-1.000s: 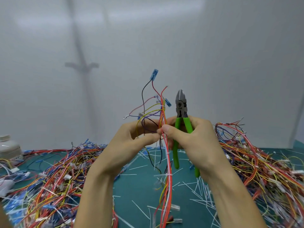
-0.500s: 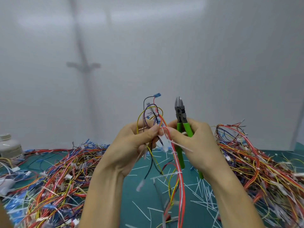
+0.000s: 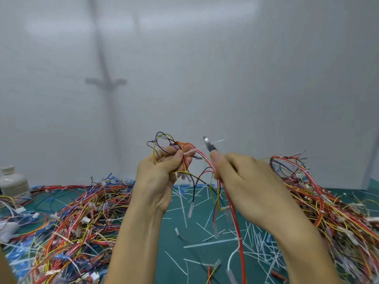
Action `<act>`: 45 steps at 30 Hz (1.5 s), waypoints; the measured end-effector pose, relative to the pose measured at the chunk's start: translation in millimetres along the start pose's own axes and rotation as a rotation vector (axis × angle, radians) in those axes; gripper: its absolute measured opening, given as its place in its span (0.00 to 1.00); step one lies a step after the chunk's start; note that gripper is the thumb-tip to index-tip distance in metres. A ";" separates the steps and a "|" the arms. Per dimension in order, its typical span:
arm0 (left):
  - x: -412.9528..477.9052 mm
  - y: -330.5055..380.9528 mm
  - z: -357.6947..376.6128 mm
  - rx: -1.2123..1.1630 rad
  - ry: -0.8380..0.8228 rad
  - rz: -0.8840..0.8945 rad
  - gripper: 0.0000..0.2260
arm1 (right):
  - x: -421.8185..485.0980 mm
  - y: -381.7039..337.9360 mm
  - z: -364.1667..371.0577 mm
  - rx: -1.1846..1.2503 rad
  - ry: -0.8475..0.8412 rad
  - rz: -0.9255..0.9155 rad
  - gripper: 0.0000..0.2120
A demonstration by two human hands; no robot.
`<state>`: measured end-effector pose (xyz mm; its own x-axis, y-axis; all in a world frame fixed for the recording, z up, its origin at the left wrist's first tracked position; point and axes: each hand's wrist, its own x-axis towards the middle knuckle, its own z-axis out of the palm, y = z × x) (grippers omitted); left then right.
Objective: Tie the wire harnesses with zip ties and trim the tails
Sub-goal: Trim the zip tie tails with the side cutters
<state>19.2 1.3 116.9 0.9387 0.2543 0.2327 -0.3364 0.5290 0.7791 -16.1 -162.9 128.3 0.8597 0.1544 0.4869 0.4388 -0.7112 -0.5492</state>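
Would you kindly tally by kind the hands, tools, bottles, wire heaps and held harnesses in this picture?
Hands: 2, left hand and right hand
Cutters: 1, cutters in the right hand
Bottles: 1, white bottle
Wire heaps: 2, left heap and right heap
Held harnesses: 1, held harness in the left hand
Total: 7; the cut tails on the mat are too many to count.

The held wire harness [image 3: 205, 159] mixes red, yellow, black and purple strands; its zip tie [image 3: 217, 142] is white, and the cutters [image 3: 207, 143] are grey-tipped. White cut tails [image 3: 209, 242] speckle the teal counter [image 3: 174, 269].
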 end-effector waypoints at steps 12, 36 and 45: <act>-4.2 -0.6 6.0 -0.016 -0.044 0.027 0.07 | 3.8 -3.1 23.4 -0.178 -0.011 0.007 0.29; -10.4 -1.6 11.6 0.036 -0.065 0.078 0.07 | 4.3 -3.2 23.2 -0.064 0.003 0.015 0.30; -12.1 2.5 9.6 0.128 -0.050 0.116 0.09 | 5.0 -3.3 19.4 0.025 -0.053 0.016 0.33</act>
<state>7.6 -8.2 121.6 0.8977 0.2656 0.3516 -0.4336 0.3899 0.8124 -8.2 -146.5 119.4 0.8791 0.1792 0.4417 0.4303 -0.6969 -0.5737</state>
